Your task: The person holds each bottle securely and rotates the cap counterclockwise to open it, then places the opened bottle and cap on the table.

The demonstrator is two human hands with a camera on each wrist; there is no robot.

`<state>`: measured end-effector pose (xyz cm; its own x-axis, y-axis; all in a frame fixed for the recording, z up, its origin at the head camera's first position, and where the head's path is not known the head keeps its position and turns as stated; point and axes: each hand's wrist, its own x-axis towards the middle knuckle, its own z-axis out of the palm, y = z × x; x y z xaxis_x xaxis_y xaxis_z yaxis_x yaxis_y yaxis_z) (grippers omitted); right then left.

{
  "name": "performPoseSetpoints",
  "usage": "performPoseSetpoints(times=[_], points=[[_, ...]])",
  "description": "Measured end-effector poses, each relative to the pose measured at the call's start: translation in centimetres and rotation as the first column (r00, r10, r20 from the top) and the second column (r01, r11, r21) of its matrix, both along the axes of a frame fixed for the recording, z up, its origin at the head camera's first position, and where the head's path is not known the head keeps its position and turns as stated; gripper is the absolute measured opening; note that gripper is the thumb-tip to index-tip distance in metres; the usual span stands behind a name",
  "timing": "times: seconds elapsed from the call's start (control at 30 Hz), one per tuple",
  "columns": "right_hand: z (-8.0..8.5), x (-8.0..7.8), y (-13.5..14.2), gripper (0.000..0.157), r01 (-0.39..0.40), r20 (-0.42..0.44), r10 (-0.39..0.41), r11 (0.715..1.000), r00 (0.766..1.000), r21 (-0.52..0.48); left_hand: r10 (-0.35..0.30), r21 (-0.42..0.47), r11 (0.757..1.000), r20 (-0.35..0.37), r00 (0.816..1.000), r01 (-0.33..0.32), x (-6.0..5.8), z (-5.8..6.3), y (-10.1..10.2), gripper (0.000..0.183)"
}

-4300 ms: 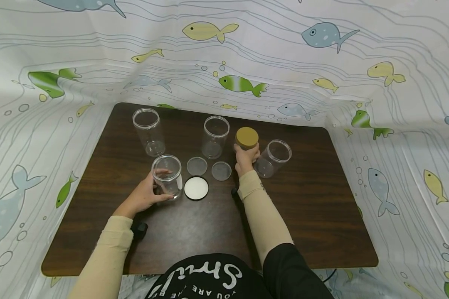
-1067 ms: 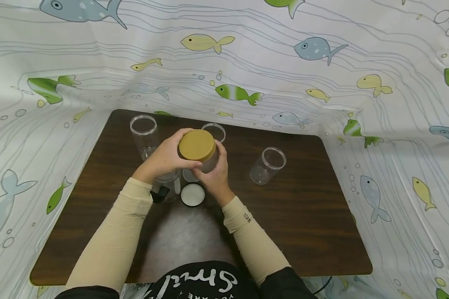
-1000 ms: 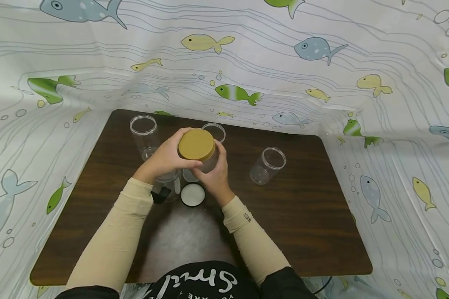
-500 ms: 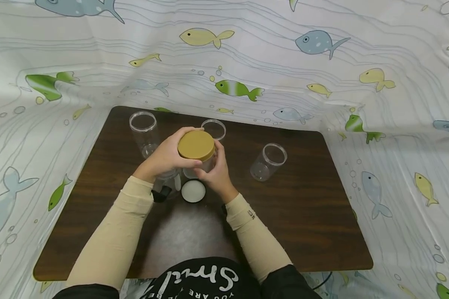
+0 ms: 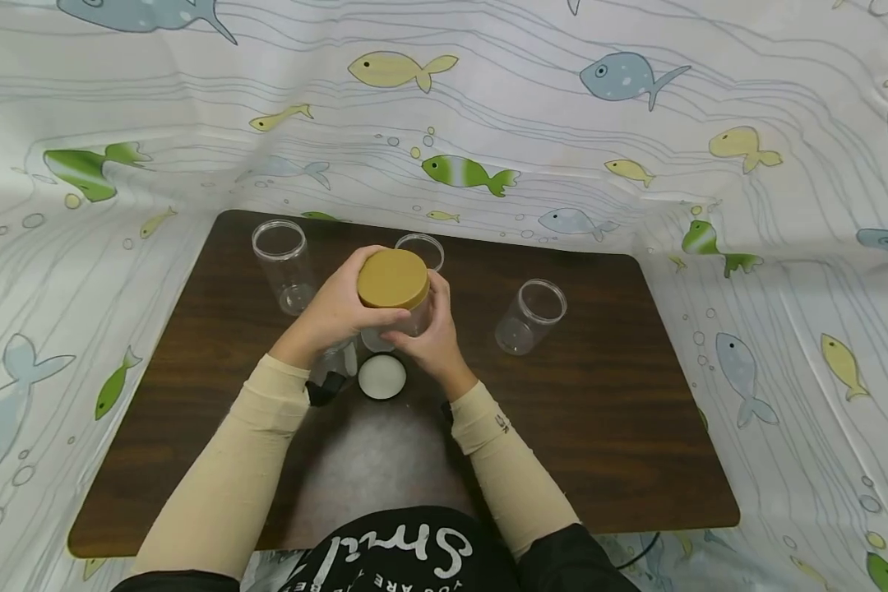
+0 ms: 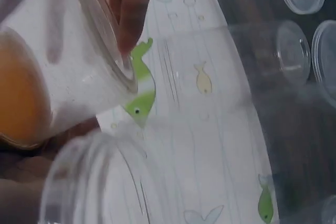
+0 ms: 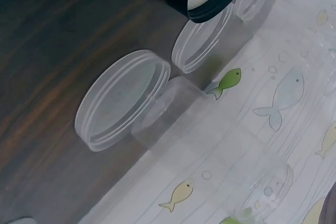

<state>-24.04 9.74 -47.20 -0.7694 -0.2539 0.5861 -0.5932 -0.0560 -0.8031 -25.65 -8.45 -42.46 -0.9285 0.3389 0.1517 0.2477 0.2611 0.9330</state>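
Note:
A clear jar (image 5: 414, 321) with a yellow lid (image 5: 393, 279) is held up over the middle of the table. My left hand (image 5: 329, 312) grips the lid from the left, thumb along its near edge. From the right, my right hand (image 5: 437, 339) holds the jar's body. In the left wrist view the see-through jar (image 6: 79, 72) lies at a slant, fingers around it. Under my left wrist stands an open clear jar (image 5: 335, 362), partly hidden. Beside it lies a black-rimmed lid (image 5: 381, 378) with a white inside.
Open clear jars stand at the back left (image 5: 283, 271), behind my hands (image 5: 438, 250) and to the right (image 5: 530, 319). Clear lids (image 7: 123, 98) lie on the dark wooden table (image 5: 599, 427), mostly hidden by my hands in the head view. A fish-patterned curtain (image 5: 533, 123) surrounds the table.
Earlier my left hand held the front-left jar and my right hand gripped the yellow-lidded jar at the right. Since then that jar has come up to the middle, with both hands on it.

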Motion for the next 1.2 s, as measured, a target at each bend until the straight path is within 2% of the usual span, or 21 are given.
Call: performPoseSetpoints(times=[0.23, 0.37, 0.6, 0.83, 0.97, 1.2], points=[[0.5, 0.8, 1.3, 0.105, -0.033, 0.05, 0.035, 0.998, 0.998, -0.044, 0.107, -0.005, 0.994, -0.066, 0.992, -0.108, 2.2, 0.4, 2.6, 0.102], [0.2, 1.0, 2.2, 0.104, -0.036, 0.068, 0.038, 0.999, 0.997, -0.036, 0.133, 0.048, 0.99, -0.034, 0.99, -0.132, 2.7, -0.2, 3.5, 0.103], [-1.1, 1.3, 3.2, 0.105, -0.032, 0.107, 0.042, 0.995, 0.993, -0.093, 0.139, 0.121, 0.983, 0.02, 0.99, -0.14, 3.3, -1.8, 4.8, 0.1], [-2.2, 1.4, 3.9, 0.103, -0.028, 0.136, 0.039, 0.996, 0.99, -0.086, 0.138, 0.17, 0.974, 0.062, 0.989, -0.146, 3.2, -3.7, 5.2, 0.096], [-2.9, 1.3, 4.2, 0.101, 0.004, 0.16, 0.001, 0.999, 0.987, -0.034, 0.125, 0.194, 0.97, 0.109, 0.986, -0.145, 2.8, -4.9, 5.1, 0.094], [-4.1, 1.3, 4.5, 0.095, 0.02, 0.244, -0.03, 0.999, 0.969, 0.045, 0.155, 0.18, 0.967, 0.154, 0.976, -0.182, 2.3, -6.5, 5.0, 0.097]])
